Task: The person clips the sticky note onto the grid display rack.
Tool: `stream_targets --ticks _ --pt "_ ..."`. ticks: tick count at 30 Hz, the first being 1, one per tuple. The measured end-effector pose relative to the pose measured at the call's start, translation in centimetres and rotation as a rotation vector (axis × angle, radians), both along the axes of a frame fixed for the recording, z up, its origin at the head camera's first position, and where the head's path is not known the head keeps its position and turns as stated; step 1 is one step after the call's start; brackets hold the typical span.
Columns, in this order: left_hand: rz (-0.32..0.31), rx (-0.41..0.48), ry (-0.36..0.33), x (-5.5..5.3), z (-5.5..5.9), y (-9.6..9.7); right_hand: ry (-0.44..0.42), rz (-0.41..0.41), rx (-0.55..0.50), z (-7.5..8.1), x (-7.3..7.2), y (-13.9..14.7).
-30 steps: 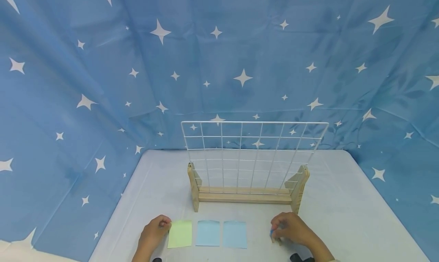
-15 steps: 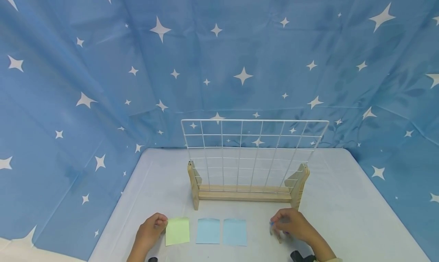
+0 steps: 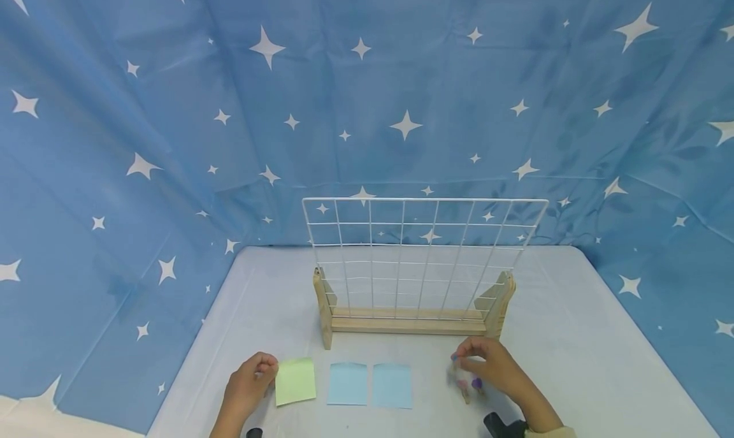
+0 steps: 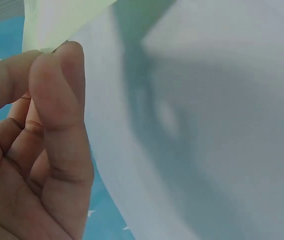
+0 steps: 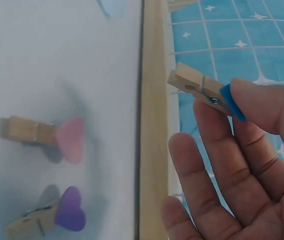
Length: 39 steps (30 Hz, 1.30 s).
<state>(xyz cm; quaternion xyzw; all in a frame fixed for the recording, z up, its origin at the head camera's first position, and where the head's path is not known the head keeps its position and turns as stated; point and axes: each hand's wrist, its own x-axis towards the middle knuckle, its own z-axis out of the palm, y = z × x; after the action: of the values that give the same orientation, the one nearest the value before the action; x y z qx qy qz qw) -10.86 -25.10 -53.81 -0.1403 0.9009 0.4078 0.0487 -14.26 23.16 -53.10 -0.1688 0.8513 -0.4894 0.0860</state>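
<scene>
My left hand [image 3: 243, 387] pinches the left edge of a light green sticky note [image 3: 296, 382] between thumb and fingertips; the left wrist view has the note's corner [image 4: 64, 22] at the fingertips, over its shadow on the table. My right hand [image 3: 493, 365] pinches a small wooden clothespin [image 5: 194, 82] by its end with a blue decoration [image 5: 231, 102]; its wooden tip points away from the palm. Two more clothespins lie on the table below that hand, one with a pink heart [image 5: 71, 141] and one with a purple heart [image 5: 70, 210].
Two light blue sticky notes [image 3: 348, 384] lie side by side right of the green one. Behind them stands a white wire grid [image 3: 424, 199] on a wooden base [image 3: 408, 326]. A blue star-printed curtain [image 3: 367, 94] surrounds the white table [image 3: 275, 298].
My right hand has risen from the table with the blue clothespin, exposing the pink and purple ones. My left hand has shifted the green note slightly left.
</scene>
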Motion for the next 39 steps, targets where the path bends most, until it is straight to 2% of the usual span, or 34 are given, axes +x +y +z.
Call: stream_targets --ticks 3,8,10,16,21,30,39 --pt "-0.007 0.005 0.025 0.1 0.3 0.0 -0.007 -0.004 -0.035 0.2 -0.1 0.0" --pt "-0.002 -0.019 0.080 0.3 0.8 0.1 -0.089 0.012 -0.183 0.5 -0.3 0.0" --pt "0.008 -0.014 0.085 0.3 0.9 0.1 -0.115 0.016 -0.224 0.6 -0.3 0.0" --pt "0.028 0.021 0.078 0.2 1.3 0.4 -0.139 0.007 -0.263 1.4 0.0 -0.1" --pt "0.044 0.059 0.085 0.1 1.7 0.6 -0.097 0.022 -0.293 1.9 0.1 -0.4" --pt "0.063 0.148 0.101 0.1 2.5 1.0 -0.005 -0.003 -0.347 2.7 0.5 -1.0" --pt "0.081 0.216 0.122 0.3 2.8 0.8 0.063 -0.012 -0.368 3.5 0.8 -1.3"
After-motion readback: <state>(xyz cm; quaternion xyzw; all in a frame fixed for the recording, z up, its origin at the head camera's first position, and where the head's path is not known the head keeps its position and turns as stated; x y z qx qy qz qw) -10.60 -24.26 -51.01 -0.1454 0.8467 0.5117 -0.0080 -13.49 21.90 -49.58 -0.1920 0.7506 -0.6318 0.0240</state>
